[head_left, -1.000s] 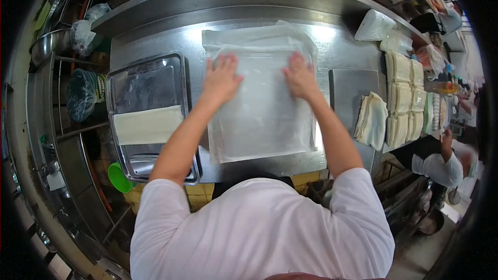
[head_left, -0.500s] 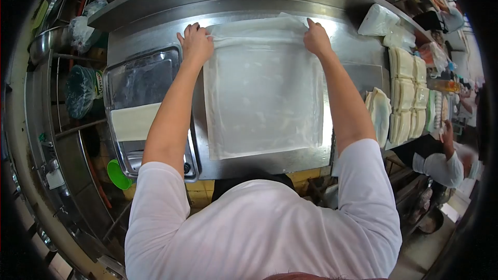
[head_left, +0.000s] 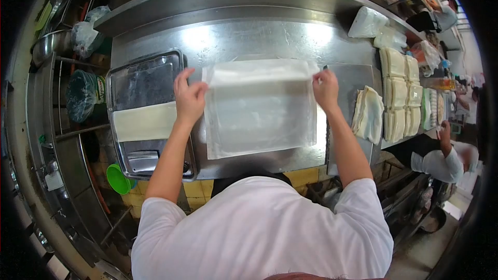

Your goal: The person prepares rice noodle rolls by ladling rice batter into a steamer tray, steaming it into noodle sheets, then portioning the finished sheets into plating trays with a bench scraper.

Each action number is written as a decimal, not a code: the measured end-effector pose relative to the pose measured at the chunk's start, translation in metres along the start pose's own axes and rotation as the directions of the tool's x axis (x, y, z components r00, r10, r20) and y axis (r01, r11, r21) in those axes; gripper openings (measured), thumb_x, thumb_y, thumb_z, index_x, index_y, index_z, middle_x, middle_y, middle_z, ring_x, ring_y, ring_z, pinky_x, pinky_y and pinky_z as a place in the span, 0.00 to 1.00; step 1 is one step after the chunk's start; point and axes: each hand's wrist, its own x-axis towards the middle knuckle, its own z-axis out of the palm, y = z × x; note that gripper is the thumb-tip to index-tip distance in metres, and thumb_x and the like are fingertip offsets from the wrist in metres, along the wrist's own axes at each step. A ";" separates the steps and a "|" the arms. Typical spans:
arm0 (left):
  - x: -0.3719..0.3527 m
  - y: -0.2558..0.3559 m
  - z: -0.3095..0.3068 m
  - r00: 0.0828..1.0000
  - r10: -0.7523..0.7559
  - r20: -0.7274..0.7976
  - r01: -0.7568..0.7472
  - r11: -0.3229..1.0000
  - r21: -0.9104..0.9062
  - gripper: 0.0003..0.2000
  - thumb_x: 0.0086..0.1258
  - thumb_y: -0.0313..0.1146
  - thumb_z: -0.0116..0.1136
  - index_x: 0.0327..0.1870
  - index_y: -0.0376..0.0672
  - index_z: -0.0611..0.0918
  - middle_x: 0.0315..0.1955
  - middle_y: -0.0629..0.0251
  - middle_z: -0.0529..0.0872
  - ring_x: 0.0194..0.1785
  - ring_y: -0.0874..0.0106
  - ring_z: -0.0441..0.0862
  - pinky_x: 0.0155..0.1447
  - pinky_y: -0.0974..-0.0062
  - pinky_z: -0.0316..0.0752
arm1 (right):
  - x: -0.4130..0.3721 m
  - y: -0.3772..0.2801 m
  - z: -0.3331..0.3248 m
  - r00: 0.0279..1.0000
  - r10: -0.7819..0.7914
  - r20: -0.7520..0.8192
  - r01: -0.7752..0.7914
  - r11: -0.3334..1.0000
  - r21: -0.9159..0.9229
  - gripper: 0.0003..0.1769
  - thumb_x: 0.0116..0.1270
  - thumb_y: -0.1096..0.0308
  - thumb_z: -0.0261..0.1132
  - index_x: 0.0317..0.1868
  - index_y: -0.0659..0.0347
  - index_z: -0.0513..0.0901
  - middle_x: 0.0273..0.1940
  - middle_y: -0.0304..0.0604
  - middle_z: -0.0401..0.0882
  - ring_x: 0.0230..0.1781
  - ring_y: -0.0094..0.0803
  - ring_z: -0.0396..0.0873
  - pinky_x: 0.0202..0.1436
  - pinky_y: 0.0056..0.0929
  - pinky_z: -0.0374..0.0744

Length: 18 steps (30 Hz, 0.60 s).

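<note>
A large translucent plastic sheet [head_left: 262, 119] lies on the steel table [head_left: 249, 36], its far part folded back toward me. My left hand [head_left: 191, 93] is at the sheet's upper left corner, thumb and fingers pinched on the edge. At the upper right corner my right hand [head_left: 325, 87] is closed on the other end of the same edge. The folded edge between the two hands looks slightly raised and blurred.
On the left, a metal tray [head_left: 110, 124] holds a pale dough strip [head_left: 145, 122] and a scraper [head_left: 142, 161]. Folded dough [head_left: 368, 114] and stacked pale packs [head_left: 397, 93] are on the right. A co-worker [head_left: 441, 161] stands beyond them.
Both hands have moved toward me, bringing the far edge of the plastic sheet with them. The sheet now covers a shorter stretch of table, and bare steel shows behind it.
</note>
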 end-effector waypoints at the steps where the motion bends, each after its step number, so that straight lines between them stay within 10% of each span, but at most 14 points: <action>1: -0.013 0.002 -0.001 0.997 0.024 0.068 -0.028 0.998 0.062 0.06 0.57 0.25 0.70 0.35 0.44 0.86 0.64 0.56 0.76 0.69 0.50 0.69 0.72 0.56 0.64 | -0.014 0.000 -0.004 0.998 -0.037 0.050 0.038 0.999 -0.012 0.03 0.56 0.73 0.67 0.31 0.61 0.87 0.35 0.51 0.81 0.42 0.50 0.80 0.48 0.44 0.78; 9: -0.029 0.021 -0.004 0.983 -0.055 0.177 0.043 0.997 0.072 0.20 0.57 0.24 0.67 0.53 0.46 0.85 0.66 0.56 0.74 0.72 0.51 0.66 0.76 0.52 0.60 | -0.013 -0.040 -0.002 0.996 -0.063 0.070 0.059 0.997 0.052 0.17 0.58 0.80 0.58 0.47 0.65 0.85 0.50 0.54 0.83 0.56 0.52 0.79 0.61 0.45 0.77; 13: -0.024 0.030 0.000 0.972 0.005 0.233 -0.023 0.997 0.076 0.24 0.59 0.22 0.62 0.60 0.46 0.82 0.66 0.56 0.73 0.73 0.52 0.65 0.78 0.48 0.55 | 0.010 -0.038 0.040 0.863 -0.329 0.383 0.366 0.930 -0.025 0.29 0.63 0.77 0.54 0.68 0.68 0.73 0.68 0.59 0.72 0.69 0.53 0.71 0.76 0.48 0.66; 16: -0.030 0.029 0.003 0.948 -0.001 0.318 -0.055 0.985 0.167 0.26 0.60 0.20 0.58 0.63 0.46 0.80 0.67 0.59 0.74 0.74 0.54 0.65 0.78 0.45 0.53 | 0.045 -0.029 0.050 0.823 0.132 0.552 0.218 0.825 -0.522 0.30 0.68 0.74 0.53 0.70 0.74 0.66 0.74 0.63 0.62 0.74 0.54 0.64 0.77 0.53 0.63; 18: -0.032 0.026 0.004 0.945 -0.025 0.327 -0.032 0.986 0.167 0.26 0.61 0.21 0.57 0.63 0.46 0.79 0.66 0.60 0.76 0.73 0.55 0.66 0.79 0.44 0.52 | 0.066 -0.039 0.044 0.843 0.091 0.531 0.207 0.855 -0.475 0.30 0.68 0.73 0.54 0.69 0.74 0.67 0.74 0.64 0.62 0.74 0.54 0.64 0.77 0.53 0.63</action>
